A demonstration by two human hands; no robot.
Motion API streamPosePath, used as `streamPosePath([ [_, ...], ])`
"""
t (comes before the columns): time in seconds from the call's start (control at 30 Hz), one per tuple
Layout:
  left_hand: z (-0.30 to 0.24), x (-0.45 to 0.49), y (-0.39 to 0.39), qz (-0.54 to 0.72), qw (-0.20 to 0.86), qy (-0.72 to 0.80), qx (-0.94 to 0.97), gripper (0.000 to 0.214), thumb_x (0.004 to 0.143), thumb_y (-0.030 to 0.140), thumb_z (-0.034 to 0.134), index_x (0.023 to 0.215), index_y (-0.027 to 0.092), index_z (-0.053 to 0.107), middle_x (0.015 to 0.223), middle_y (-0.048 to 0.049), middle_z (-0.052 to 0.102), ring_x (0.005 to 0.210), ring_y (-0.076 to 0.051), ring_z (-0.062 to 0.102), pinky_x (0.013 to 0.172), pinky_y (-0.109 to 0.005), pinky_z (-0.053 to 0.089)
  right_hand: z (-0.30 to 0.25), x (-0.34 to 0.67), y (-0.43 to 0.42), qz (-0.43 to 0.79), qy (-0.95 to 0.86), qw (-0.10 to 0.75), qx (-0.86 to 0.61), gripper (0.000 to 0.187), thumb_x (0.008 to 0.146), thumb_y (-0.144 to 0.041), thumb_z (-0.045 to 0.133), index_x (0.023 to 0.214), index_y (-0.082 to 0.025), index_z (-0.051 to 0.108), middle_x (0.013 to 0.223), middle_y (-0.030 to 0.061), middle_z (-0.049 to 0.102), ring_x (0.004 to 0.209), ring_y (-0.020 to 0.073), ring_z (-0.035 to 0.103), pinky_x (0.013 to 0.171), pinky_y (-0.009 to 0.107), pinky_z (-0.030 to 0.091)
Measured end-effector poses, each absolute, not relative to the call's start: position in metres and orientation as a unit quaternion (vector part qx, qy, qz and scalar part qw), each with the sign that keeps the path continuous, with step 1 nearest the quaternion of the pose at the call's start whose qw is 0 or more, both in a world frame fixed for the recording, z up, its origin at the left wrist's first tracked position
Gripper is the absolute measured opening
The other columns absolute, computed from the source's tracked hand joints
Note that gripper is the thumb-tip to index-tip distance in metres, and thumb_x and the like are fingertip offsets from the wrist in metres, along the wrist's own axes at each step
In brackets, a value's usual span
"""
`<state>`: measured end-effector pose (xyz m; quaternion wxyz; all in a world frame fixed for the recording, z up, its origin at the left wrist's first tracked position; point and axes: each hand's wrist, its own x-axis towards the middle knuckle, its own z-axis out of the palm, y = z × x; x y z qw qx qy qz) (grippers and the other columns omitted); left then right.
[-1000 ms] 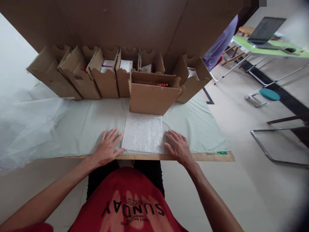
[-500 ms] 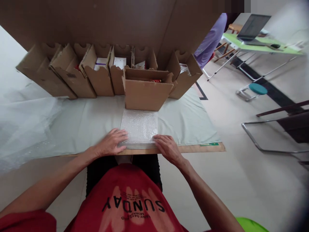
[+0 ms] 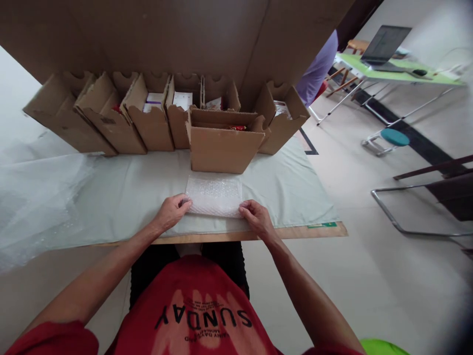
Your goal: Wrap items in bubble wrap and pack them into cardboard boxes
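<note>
A small sheet of clear bubble wrap lies on the pale green cloth in front of me, its near edge folded over. My left hand pinches the fold's left corner between thumb and fingers. At the right corner, my right hand grips the same fold in a like pinch. Just beyond the sheet stands a cardboard box with something red inside.
Several tall cardboard bins line the back of the table, some holding small packets. A large heap of bubble wrap spreads at the left. Off to the right are a green table with a laptop, a blue stool and a person's purple clothing.
Both hands, earlier laid flat on the sheet's sides, now pinch its near corners. The near edge has been folded away from me, so the sheet covers less of the cloth.
</note>
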<state>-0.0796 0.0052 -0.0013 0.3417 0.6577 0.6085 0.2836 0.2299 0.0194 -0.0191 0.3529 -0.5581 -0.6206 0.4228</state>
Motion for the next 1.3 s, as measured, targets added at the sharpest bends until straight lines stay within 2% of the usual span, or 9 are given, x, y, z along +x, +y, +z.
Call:
streamPosePath([
  [0.1,-0.002,-0.075,0.013,0.272,0.318,0.638,0.646,0.025,0.088,0.037,0.05,0.079,0.019,0.064,0.069,0.0004,0.062,0.066,-0.014,0.055,0.065,-0.026,0.042,-0.019,0.223,0.026,0.431,-0.596,0.364,-0.572,0.027,0.081,-0.049,0.06,0.084,-0.022,0.059,0.062,-0.0017,0.061,0.055,0.0163,0.057,0.057,0.03,0.048],
  [0.2,-0.003,-0.071,0.02,0.225,0.266,0.675,0.651,0.022,0.089,0.034,0.051,0.078,0.02,0.064,0.069,-0.0005,0.063,0.066,-0.016,0.055,0.066,-0.027,0.04,-0.018,0.218,0.028,0.397,-0.604,0.347,-0.598,0.025,0.083,-0.047,0.058,0.085,-0.022,0.06,0.066,0.0,0.064,0.055,0.0165,0.058,0.056,0.03,0.046],
  [0.43,-0.002,-0.064,0.026,0.131,0.187,0.713,0.663,0.022,0.092,0.032,0.05,0.08,0.022,0.066,0.073,-0.0035,0.067,0.069,-0.019,0.059,0.064,-0.028,0.035,-0.018,0.21,0.028,0.275,-0.636,0.275,-0.666,0.022,0.086,-0.041,0.054,0.094,-0.023,0.065,0.08,0.0042,0.073,0.071,0.0211,0.066,0.068,0.032,0.046],
  [0.6,0.0,-0.063,0.025,0.129,0.183,0.718,0.659,0.021,0.091,0.032,0.05,0.08,0.021,0.064,0.071,-0.0032,0.065,0.067,-0.019,0.056,0.063,-0.029,0.034,-0.016,0.208,0.028,0.275,-0.64,0.259,-0.67,0.021,0.087,-0.038,0.053,0.094,-0.022,0.065,0.081,0.005,0.074,0.074,0.0227,0.068,0.072,0.033,0.047],
  [0.73,0.005,-0.067,0.02,0.218,0.23,0.676,0.665,0.023,0.09,0.035,0.049,0.076,0.02,0.06,0.068,-0.0006,0.06,0.064,-0.016,0.053,0.065,-0.027,0.038,-0.01,0.213,0.02,0.27,-0.655,0.308,-0.635,0.022,0.089,-0.043,0.053,0.087,-0.023,0.062,0.084,0.0053,0.074,0.074,0.0211,0.067,0.073,0.033,0.049],
  [0.83,0.008,-0.073,0.016,0.289,0.286,0.633,0.659,0.028,0.091,0.042,0.048,0.083,0.02,0.062,0.069,0.0003,0.062,0.065,-0.015,0.055,0.065,-0.026,0.042,-0.005,0.215,0.014,0.295,-0.644,0.383,-0.593,0.026,0.092,-0.048,0.052,0.09,-0.023,0.058,0.089,0.0062,0.074,0.076,0.0194,0.067,0.073,0.032,0.05],
  [0.97,0.002,-0.075,0.014,0.301,0.323,0.632,0.637,0.028,0.092,0.042,0.047,0.088,0.02,0.062,0.069,0.0002,0.064,0.062,-0.015,0.058,0.062,-0.026,0.044,-0.007,0.21,0.013,0.39,-0.582,0.427,-0.572,0.03,0.094,-0.054,0.05,0.09,-0.024,0.051,0.077,0.0012,0.069,0.06,0.0151,0.062,0.059,0.028,0.048],
  [1.1,-0.005,-0.07,0.019,0.255,0.292,0.67,0.633,0.025,0.095,0.037,0.046,0.089,0.021,0.064,0.07,-0.0011,0.067,0.064,-0.016,0.062,0.063,-0.026,0.044,-0.019,0.202,0.022,0.334,-0.575,0.4,-0.631,0.028,0.092,-0.052,0.049,0.091,-0.024,0.053,0.06,-0.0048,0.056,0.051,0.0148,0.051,0.053,0.027,0.04],
  [1.3,0.002,-0.054,0.032,0.087,0.14,0.732,0.661,0.024,0.097,0.033,0.047,0.094,0.021,0.068,0.077,-0.0076,0.072,0.073,-0.023,0.068,0.064,-0.03,0.042,-0.033,0.197,0.034,0.174,-0.633,0.275,-0.703,0.033,0.097,-0.045,0.045,0.109,-0.02,0.062,0.071,0.0036,0.07,0.065,0.0214,0.063,0.062,0.03,0.036],
])
